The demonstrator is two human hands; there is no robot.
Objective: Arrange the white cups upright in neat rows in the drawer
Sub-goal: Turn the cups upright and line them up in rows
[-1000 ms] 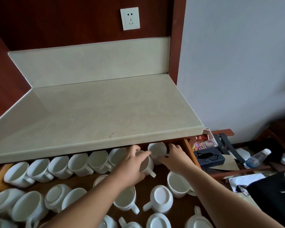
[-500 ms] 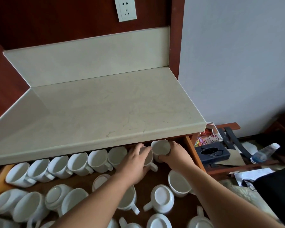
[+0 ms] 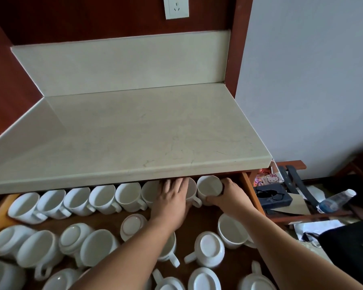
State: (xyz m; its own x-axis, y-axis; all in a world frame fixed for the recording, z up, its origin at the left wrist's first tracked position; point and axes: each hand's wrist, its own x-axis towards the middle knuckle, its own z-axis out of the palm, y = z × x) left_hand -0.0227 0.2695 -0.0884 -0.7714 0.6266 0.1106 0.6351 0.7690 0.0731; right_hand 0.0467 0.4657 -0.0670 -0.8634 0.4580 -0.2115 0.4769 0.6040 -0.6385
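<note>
Left hand (image 3: 172,198): it is lying over a white cup (image 3: 192,192), with its fingers reaching across the top. It looks blurry, so I cannot tell if it is gripping the cup.
Right hand (image 3: 228,195): it is wrapping its thumb and fingers around the end cup (image 3: 210,186) and holding it.
End cup: it is standing mouth up between the two hands, right beside the cup under the left hand.
Back row of cups (image 3: 128,195): they are standing mouth up in a line, running off to the left of the left hand.
Loose cups (image 3: 208,249): they are sitting nearer to the person than both hands, around and under the arms. Some are showing their bottoms and some their mouths.
Drawer (image 3: 247,185): it is hanging open, and its brown side wall is standing just right of the right hand.
Counter (image 3: 134,143): it is sticking out just above the fingertips.
Water bottle (image 3: 336,200): it is lying well off to the right of the right hand.
</note>
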